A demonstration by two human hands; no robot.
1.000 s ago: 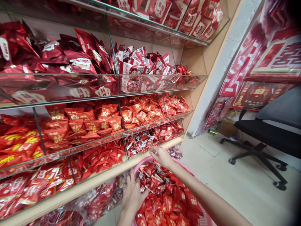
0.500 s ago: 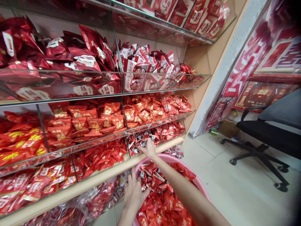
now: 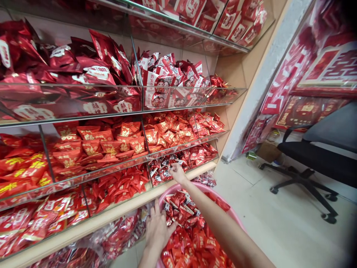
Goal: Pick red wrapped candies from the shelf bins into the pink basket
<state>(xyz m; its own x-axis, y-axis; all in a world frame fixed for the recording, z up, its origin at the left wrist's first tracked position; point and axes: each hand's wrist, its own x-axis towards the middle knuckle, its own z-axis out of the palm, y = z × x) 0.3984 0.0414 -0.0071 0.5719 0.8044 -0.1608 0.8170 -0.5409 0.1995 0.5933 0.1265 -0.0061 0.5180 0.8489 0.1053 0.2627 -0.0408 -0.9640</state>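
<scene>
My right hand [image 3: 177,174] is at the front of a low shelf compartment, close above small red, black and white candy packets [image 3: 163,172]. Its fingers are curled together, and whatever may be in them is too small to make out. Below that forearm sits a pink basket [image 3: 235,216] full of small red candy packets [image 3: 198,238], with a patch of black-and-white patterned ones [image 3: 178,204] near the shelf. With fingers spread, my left hand [image 3: 158,226] rests at the basket's left rim, and no packet shows in its grasp.
Shelves with glass dividers [image 3: 47,152] hold several kinds of red packets. A wooden ledge [image 3: 111,212] runs along the bottom, with plastic-wrapped bags [image 3: 119,232] beneath. A black office chair [image 3: 315,163] stands at the right, near red decorations [image 3: 306,108] by the wall.
My right hand's fingers have drawn in from a more stretched pose above the compartment. My left hand stays at the basket's rim. The whole view has shifted slightly.
</scene>
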